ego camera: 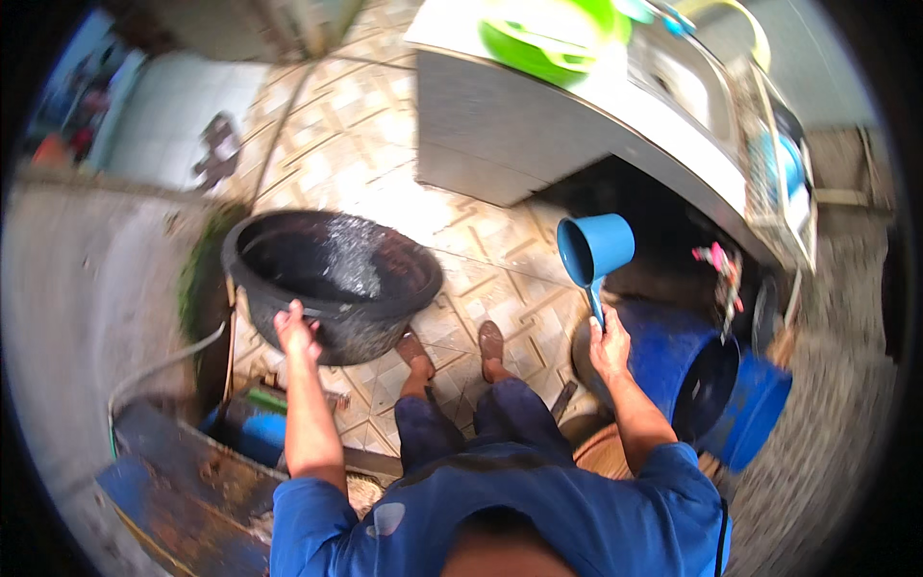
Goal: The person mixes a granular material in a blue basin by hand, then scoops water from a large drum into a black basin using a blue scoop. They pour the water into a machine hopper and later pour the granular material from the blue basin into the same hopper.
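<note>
My left hand (297, 333) grips the near rim of a large black tub (353, 328), which tilts to the left of my feet. A bright, watery streak shows inside the tub, over its dark inner wall. On the right, the handle of a blue plastic dipper (609, 241) is in my right hand (609, 342). The dipper's cup points away from me with its mouth turned left; how much it holds cannot be seen. Below it, a blue plastic barrel (656, 353) lies close to my right forearm.
A counter (685, 166) runs along the upper right, with a bright green basin (541, 54) and a dish rack (779, 173) on it. To the left stands a concrete wall (108, 274). Patterned tiles (339, 137) cover the floor. A second blue barrel (753, 418) sits at right.
</note>
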Motion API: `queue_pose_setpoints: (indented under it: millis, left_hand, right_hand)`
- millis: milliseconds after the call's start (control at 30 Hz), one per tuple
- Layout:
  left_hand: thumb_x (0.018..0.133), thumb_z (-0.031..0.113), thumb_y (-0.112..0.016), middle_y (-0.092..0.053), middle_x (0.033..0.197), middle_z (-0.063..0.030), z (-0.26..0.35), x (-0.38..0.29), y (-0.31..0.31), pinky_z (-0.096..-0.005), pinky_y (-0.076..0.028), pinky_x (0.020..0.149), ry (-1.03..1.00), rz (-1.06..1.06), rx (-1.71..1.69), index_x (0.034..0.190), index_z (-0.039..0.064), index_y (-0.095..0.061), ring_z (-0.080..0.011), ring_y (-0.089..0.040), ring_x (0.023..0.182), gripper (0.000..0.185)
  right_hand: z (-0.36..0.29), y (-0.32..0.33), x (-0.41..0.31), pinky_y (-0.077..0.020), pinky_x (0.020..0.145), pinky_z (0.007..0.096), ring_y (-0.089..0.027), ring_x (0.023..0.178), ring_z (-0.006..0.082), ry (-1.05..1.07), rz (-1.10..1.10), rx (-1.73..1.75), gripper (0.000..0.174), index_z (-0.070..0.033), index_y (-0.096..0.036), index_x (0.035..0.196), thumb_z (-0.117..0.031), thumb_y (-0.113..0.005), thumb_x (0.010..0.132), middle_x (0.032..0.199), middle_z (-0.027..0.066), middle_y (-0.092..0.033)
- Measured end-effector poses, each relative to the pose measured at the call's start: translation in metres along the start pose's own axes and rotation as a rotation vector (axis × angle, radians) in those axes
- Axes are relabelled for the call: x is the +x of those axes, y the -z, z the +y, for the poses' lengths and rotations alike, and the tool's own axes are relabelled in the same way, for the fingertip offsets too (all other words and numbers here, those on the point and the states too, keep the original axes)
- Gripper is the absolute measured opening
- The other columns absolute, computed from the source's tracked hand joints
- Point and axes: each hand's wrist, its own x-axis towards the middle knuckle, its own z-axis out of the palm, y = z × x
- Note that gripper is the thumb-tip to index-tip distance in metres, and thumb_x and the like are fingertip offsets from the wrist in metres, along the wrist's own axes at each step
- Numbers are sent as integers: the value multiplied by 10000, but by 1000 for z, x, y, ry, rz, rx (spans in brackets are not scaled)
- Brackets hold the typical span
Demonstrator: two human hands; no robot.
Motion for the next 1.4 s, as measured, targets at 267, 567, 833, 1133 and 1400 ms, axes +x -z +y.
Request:
queue_pose_setpoints:
  millis: [267, 567, 833, 1133, 1400]
  left_hand:
    - [934, 399, -600, -540, 843, 10, -31, -23, 27, -339, -436, 605, 122, -12, 262, 926, 199, -414, -154, -499, 718, 273]
    - [895, 449, -632, -529, 1267, -84, -41, -29, 25, -474, -432, 884, 117, 10, 383, 1290, 198, -377, -302, -522, 1103, 533]
    - [936, 342, -605, -570, 997, -57, -47, -44, 19, -385, -536, 706, 118, 122, 415, 1127, 148, -444, -215, -592, 870, 316]
    - [916, 340, -637, -583, 971, -45, -57, -50, 10, -359, -473, 569, 111, 95, 432, 1135, 184, -393, -206, -569, 737, 363]
    - [915, 375, -630, -565, 993, -94, -55, -62, 8, -329, -530, 559, 132, 11, 565, 1224, 165, -352, -222, -578, 790, 466]
  right_hand:
    - [129, 49, -113, -423, 830, 487, -557, 935, 461, -561, 529, -45, 324, 8, -400, 1208, -184, -486, 960, 1026, 276, -555]
    - [344, 98, -179, -444, 922, 486, -568, 1072, 459, -1264, 178, -284, 423, 49, -500, 1229, -207, -532, 894, 1135, 302, -601]
    - [470, 42, -154, -519, 808, 463, -643, 827, 345, -1415, 84, 871, 265, 50, -637, 1055, -90, -559, 844, 966, 220, -661]
    - [401, 105, -166, -304, 385, 215, -445, 489, 55, -1357, 893, 1432, 138, -136, -490, 1094, -211, -404, 1015, 950, 43, -691]
    - [222, 156, -176, -294, 409, 168, -434, 535, 34, -784, 1016, 1116, 153, -60, -548, 1080, -168, -504, 981, 1030, 32, -674]
